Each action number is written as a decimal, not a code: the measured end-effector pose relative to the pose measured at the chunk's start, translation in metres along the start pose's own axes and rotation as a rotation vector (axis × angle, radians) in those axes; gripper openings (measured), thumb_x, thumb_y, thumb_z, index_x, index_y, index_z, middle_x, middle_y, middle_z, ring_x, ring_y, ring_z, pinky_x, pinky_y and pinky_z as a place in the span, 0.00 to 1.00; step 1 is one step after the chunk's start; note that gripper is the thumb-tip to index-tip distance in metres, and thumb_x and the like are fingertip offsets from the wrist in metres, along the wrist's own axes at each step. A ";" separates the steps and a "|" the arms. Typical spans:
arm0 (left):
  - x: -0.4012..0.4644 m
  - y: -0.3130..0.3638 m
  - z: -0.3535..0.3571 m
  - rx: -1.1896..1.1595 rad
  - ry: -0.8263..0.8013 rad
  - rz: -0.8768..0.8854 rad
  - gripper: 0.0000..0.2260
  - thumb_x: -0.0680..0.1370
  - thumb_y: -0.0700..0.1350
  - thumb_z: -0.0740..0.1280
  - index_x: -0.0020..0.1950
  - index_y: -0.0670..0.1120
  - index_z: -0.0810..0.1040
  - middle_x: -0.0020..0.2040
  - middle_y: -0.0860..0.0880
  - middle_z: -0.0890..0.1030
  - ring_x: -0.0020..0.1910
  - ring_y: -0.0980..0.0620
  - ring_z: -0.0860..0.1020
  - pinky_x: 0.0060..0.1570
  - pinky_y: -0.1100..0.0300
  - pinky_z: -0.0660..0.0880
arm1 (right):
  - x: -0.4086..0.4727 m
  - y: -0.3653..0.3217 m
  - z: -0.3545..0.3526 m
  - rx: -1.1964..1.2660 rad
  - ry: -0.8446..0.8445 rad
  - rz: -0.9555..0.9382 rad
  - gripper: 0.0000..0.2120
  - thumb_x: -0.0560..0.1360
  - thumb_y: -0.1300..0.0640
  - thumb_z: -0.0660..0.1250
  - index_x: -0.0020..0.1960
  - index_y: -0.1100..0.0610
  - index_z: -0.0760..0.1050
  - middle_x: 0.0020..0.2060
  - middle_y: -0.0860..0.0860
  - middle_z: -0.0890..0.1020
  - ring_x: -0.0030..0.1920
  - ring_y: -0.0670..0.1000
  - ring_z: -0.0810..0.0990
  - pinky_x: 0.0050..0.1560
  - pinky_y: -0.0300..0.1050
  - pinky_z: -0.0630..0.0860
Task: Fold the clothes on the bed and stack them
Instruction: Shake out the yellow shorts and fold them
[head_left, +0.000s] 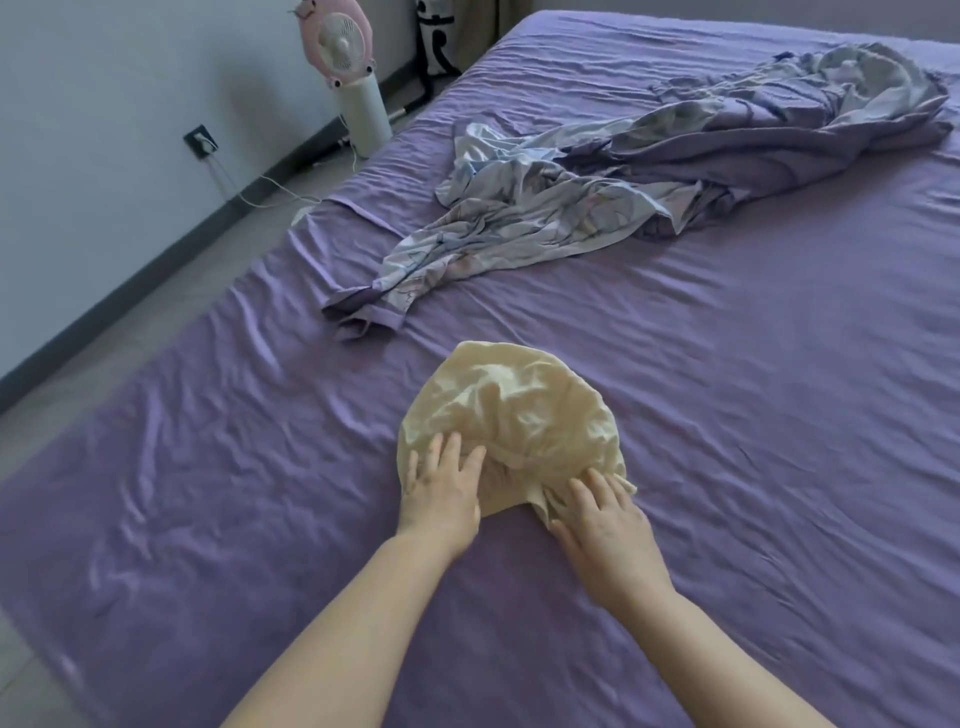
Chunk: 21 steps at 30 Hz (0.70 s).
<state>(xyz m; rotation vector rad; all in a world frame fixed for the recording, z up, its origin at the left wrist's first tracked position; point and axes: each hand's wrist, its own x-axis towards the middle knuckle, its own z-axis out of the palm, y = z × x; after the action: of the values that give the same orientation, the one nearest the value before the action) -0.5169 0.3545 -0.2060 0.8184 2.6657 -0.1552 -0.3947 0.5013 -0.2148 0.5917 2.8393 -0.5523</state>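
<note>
Both of my forearms are reaching forward from the bottom edge of the view, bare to the elbow, over the purple sheet of the bed (753, 415). My left hand (441, 488) is lying flat on the near left edge of a pale yellow garment (514, 410), fingers straight and slightly spread, pressing down and gripping nothing. My right hand (605, 525) is resting palm down at the garment's near right corner, fingers extended over a small bunched fold of the cloth; I am seeing no curl around the fabric, so I am recording this hand as wide and pressing as well.

That yellow garment is sitting as a crumpled, rounded mound on the sheet, directly ahead of my hands and roughly centred across the bed. It is not yet folded.

Farther back, well apart from the yellow piece, a long printed cover (649, 171) in pale blue and white with a purple reverse is sprawling diagonally from the far right toward the left edge of the bed, loose and rumpled.

On the floor beside the bed, against the wall, a pink fan (340, 41) on a white base is standing upright. A white cable is running from a wall socket (200, 140) across the floor.
</note>
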 end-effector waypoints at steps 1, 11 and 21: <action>0.007 -0.003 0.002 0.006 0.008 0.001 0.30 0.79 0.46 0.59 0.77 0.50 0.47 0.78 0.46 0.49 0.76 0.45 0.46 0.75 0.46 0.44 | 0.006 -0.001 0.005 -0.015 -0.005 0.029 0.25 0.78 0.41 0.55 0.70 0.52 0.59 0.70 0.48 0.62 0.70 0.51 0.61 0.66 0.45 0.64; 0.018 -0.010 -0.028 -0.183 0.093 0.017 0.12 0.77 0.47 0.61 0.59 0.51 0.74 0.57 0.50 0.77 0.58 0.47 0.74 0.61 0.53 0.67 | 0.000 0.016 -0.026 0.119 -0.015 0.232 0.07 0.76 0.55 0.57 0.49 0.53 0.72 0.46 0.48 0.75 0.47 0.53 0.75 0.38 0.45 0.69; -0.038 0.041 -0.212 -0.710 0.055 0.313 0.11 0.73 0.55 0.71 0.38 0.49 0.79 0.37 0.51 0.80 0.37 0.56 0.75 0.37 0.65 0.66 | -0.093 0.022 -0.247 0.804 0.234 0.252 0.13 0.72 0.67 0.65 0.43 0.49 0.80 0.35 0.49 0.82 0.31 0.40 0.77 0.31 0.33 0.74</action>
<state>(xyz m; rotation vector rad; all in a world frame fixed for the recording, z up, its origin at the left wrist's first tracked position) -0.5265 0.4119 0.0053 0.9613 2.3207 0.8436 -0.3282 0.5852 0.0271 1.1757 2.5832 -1.6778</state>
